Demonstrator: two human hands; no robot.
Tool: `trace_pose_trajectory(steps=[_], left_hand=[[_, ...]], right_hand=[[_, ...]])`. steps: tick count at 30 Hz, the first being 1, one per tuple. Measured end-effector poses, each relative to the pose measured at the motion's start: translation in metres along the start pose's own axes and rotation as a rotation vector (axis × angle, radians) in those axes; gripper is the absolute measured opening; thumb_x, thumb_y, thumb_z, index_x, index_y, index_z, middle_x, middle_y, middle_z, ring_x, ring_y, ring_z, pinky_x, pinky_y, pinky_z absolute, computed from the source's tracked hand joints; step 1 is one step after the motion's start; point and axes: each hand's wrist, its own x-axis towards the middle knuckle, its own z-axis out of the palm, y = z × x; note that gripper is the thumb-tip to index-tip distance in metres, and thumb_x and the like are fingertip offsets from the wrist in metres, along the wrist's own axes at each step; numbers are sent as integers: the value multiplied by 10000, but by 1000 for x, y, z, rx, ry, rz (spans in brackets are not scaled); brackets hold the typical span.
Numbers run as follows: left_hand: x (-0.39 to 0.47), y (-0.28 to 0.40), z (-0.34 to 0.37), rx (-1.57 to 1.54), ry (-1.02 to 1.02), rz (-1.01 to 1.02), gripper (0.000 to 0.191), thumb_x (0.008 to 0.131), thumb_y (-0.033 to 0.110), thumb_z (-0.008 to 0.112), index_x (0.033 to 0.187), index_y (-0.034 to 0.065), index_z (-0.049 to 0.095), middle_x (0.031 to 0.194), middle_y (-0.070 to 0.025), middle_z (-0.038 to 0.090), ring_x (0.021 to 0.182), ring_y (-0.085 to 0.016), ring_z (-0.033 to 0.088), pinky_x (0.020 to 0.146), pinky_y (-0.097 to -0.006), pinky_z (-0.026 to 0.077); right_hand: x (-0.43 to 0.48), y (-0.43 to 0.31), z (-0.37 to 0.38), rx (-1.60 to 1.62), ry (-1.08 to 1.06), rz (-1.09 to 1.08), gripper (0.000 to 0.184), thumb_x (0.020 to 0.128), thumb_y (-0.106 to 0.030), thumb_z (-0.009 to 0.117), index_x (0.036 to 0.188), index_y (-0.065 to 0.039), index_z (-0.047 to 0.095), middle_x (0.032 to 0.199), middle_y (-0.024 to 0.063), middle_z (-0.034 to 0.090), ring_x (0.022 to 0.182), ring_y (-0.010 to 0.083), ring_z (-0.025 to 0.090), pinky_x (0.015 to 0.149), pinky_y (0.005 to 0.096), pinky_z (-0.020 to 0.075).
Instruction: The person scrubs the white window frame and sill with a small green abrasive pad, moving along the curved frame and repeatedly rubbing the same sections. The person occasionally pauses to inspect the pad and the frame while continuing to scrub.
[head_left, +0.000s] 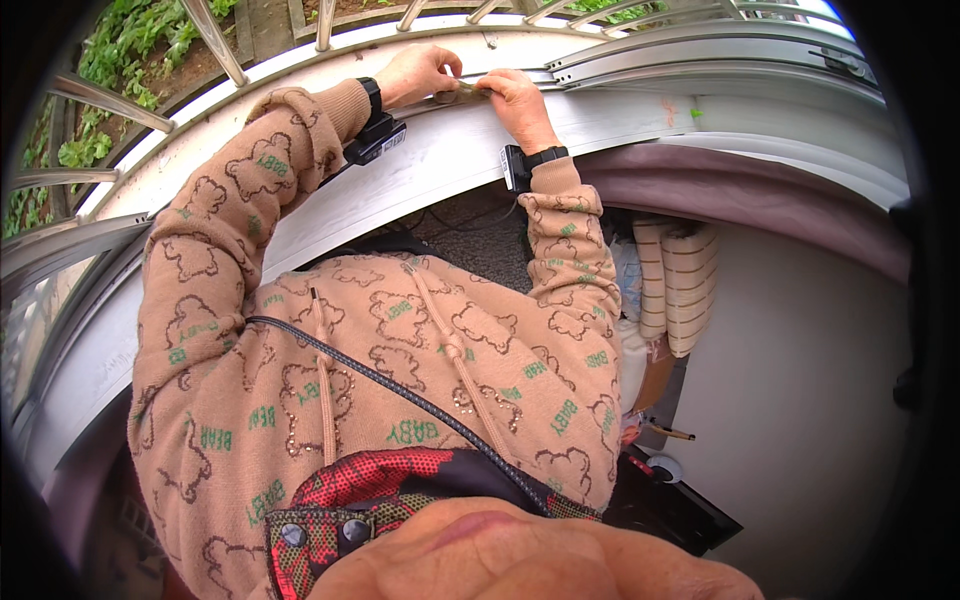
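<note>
Over the window sill (420, 139), both hands are close together at the sliding-window track. My right hand (517, 105) pinches a small greenish-brown strip-like thing (472, 89), too small to identify. My left hand (420, 73) is curled at the other end of it, thumb and forefinger bent towards it. Whether these left fingertips grip it is not plain. Just below the left fingers lies a small brownish lump (446, 97), perhaps part of the same thing. Each wrist carries a black strap with a small black box, the left box (377, 141) and the right box (516, 169).
Metal railing bars (214, 43) stand beyond the sill, with leafy garden plants (139, 45) outside. Aluminium window frames (697, 56) are at the right. A mauve curtain (742, 199) hangs inside, beside striped padded rolls (686, 285). A dark cord (405, 396) crosses my chest.
</note>
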Motion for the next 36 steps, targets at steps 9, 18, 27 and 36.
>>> trace_pose_trajectory(steps=[9,18,27,36], left_hand=[[24,14,13,490,-15,153,229,901,185,569,915,13,719,898,-119,642,854,-281,619,806,-375,501],[8,7,27,493,2,327,241,862,154,657,1053,9,682,1066,-133,586,1024,-271,543,905,-352,464],[69,29,24,-100,-74,-74,265,866,136,651,1113,41,658,844,-96,675,661,-133,619,597,-295,531],[90,25,29,479,-191,162,173,752,34,608,846,72,748,812,-152,698,768,-297,674,713,-362,535]], right_hand=[[8,24,-23,218,-105,-77,273,760,-55,583,1017,-7,661,938,159,675,878,339,634,797,385,511],[-15,43,-34,218,-240,-23,357,811,-157,685,1164,-113,654,1179,91,639,1090,273,576,969,360,438],[2,62,-25,124,31,293,165,818,-114,695,953,-19,697,885,89,684,777,183,642,696,289,513],[15,79,-18,-178,-168,147,167,827,-119,619,939,-44,715,899,146,690,824,283,664,748,359,524]])
